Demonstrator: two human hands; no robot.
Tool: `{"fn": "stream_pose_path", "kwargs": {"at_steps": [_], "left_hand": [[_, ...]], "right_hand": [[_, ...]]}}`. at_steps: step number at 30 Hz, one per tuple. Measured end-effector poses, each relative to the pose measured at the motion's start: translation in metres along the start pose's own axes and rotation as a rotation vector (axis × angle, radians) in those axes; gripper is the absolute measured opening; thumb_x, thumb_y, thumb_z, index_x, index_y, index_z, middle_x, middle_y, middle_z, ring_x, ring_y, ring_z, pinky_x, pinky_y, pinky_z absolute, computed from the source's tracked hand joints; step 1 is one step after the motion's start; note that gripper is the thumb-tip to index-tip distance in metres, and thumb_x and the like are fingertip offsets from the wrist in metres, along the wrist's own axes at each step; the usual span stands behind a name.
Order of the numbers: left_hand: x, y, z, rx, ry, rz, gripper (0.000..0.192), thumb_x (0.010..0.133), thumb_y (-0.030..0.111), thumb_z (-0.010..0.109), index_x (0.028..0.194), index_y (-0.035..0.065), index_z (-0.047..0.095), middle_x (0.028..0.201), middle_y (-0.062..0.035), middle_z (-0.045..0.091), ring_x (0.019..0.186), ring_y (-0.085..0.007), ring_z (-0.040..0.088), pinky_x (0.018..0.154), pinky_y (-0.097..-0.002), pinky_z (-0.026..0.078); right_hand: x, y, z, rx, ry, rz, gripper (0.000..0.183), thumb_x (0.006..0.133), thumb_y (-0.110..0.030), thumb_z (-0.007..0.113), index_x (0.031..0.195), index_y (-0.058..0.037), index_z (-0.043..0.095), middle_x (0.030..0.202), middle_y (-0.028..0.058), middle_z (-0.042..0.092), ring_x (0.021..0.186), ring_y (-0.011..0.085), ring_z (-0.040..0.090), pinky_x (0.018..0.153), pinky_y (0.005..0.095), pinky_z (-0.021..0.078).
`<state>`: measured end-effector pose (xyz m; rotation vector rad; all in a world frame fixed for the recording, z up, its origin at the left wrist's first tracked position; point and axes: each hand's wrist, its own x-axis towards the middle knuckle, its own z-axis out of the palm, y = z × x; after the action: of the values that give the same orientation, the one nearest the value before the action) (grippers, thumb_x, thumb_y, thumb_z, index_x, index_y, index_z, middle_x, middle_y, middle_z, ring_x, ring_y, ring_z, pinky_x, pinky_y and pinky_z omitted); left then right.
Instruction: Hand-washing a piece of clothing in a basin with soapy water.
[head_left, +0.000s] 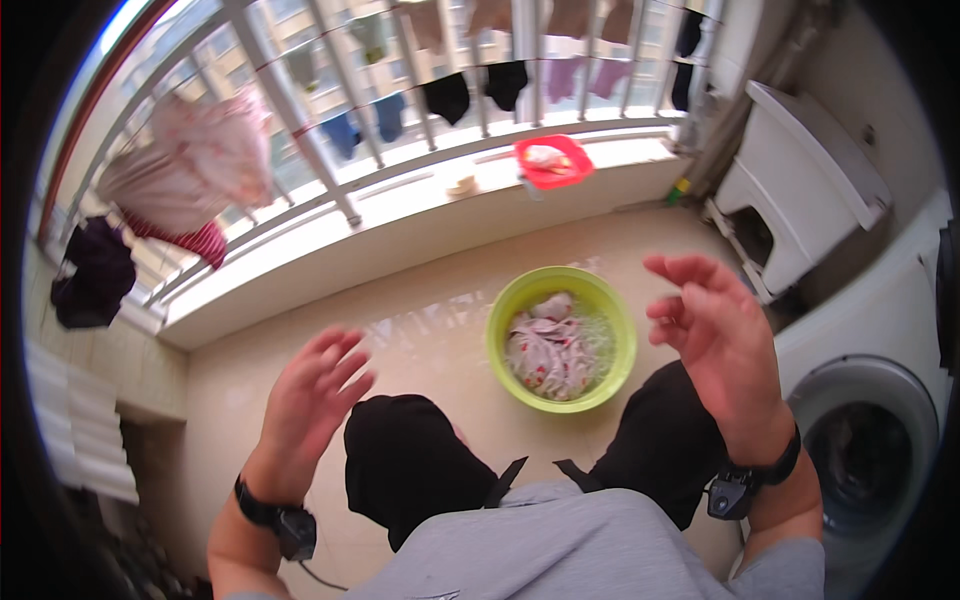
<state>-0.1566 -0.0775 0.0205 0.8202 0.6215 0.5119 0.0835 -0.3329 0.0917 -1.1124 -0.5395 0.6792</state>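
A green plastic basin (495, 367) stands on the tiled floor in front of my knees. Inside it lies a wet, pale pink cloth (551, 352) with red spots, bunched up in sudsy water (602, 341). My left hand (311, 397) is raised beyond my left knee, apart from the basin, its fingers spread and holding nothing. To the right of the basin hovers my right hand (712, 330), also empty, with fingers parted and slightly curled. Each wrist wears a black strap with a small device.
A front-loading washing machine (855, 367) stands at right, below a white utility sink (795, 180). On the window ledge sits a red plastic tray (577, 157) with something pale in it. Several small garments and a pink patterned garment (202, 157) hang along the window bars (330, 97).
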Motion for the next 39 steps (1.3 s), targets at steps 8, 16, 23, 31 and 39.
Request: {"fn": "stream_pose_path", "kwargs": {"at_steps": [8, 16, 23, 31, 39], "left_hand": [[0.045, 0.064, 0.141, -0.304, -0.447, 0.241, 0.025, 0.082, 0.003, 0.051, 0.105, -0.0017, 0.044, 0.095, -0.0115, 0.049, 0.093, -0.0248, 0.052, 0.082, -0.0405, 0.048], [0.242, -0.004, 0.172, -0.117, -0.11, 0.502, 0.008, 0.075, 0.006, 0.049, 0.08, 0.0015, 0.054, 0.073, -0.0097, 0.052, 0.074, -0.0221, 0.055, 0.066, -0.0366, 0.049], [0.259, -0.294, 0.021, 0.931, 0.445, -0.05, 0.062, 0.064, 0.036, 0.069, 0.105, -0.0062, 0.05, 0.105, -0.0281, 0.054, 0.099, -0.0403, 0.053, 0.085, -0.0427, 0.044], [0.243, -0.349, -0.04, 0.857, 0.481, -0.117, 0.035, 0.068, 0.018, 0.062, 0.095, -0.0016, 0.052, 0.094, -0.0249, 0.058, 0.091, -0.0387, 0.056, 0.075, -0.0417, 0.044], [0.235, -0.339, -0.059, 0.942, 0.416, -0.234, 0.031, 0.072, 0.016, 0.056, 0.098, -0.0013, 0.054, 0.1, -0.0255, 0.056, 0.097, -0.0384, 0.054, 0.082, -0.0417, 0.043]], "right_hand": [[0.111, -0.076, 0.101, 0.649, -0.752, 0.067, 0.03, 0.086, 0.0, 0.04, 0.116, 0.0075, 0.042, 0.101, 0.0149, 0.056, 0.086, 0.0194, 0.058, 0.074, 0.0245, 0.0512], [0.234, -0.039, 0.083, 0.705, -0.044, -0.187, 0.024, 0.086, 0.0, 0.04, 0.106, 0.0097, 0.049, 0.106, 0.0226, 0.056, 0.09, 0.0286, 0.058, 0.076, 0.035, 0.0524], [0.15, 0.251, -0.182, 0.271, 0.382, 0.271, 0.013, 0.083, -0.015, 0.048, 0.071, -0.0121, 0.049, 0.071, 0.001, 0.056, 0.064, 0.0142, 0.052, 0.056, 0.0257, 0.0432], [0.085, 0.353, -0.269, -0.047, 0.744, 0.631, 0.007, 0.074, -0.006, 0.047, 0.08, -0.0068, 0.051, 0.075, 0.0071, 0.054, 0.067, 0.0203, 0.056, 0.056, 0.0312, 0.0469], [0.064, 0.386, -0.284, -0.929, 0.708, 0.587, 0.034, 0.066, -0.01, 0.056, 0.093, 0.0102, 0.056, 0.092, 0.0226, 0.059, 0.081, 0.0351, 0.055, 0.071, 0.0401, 0.0429]]}}
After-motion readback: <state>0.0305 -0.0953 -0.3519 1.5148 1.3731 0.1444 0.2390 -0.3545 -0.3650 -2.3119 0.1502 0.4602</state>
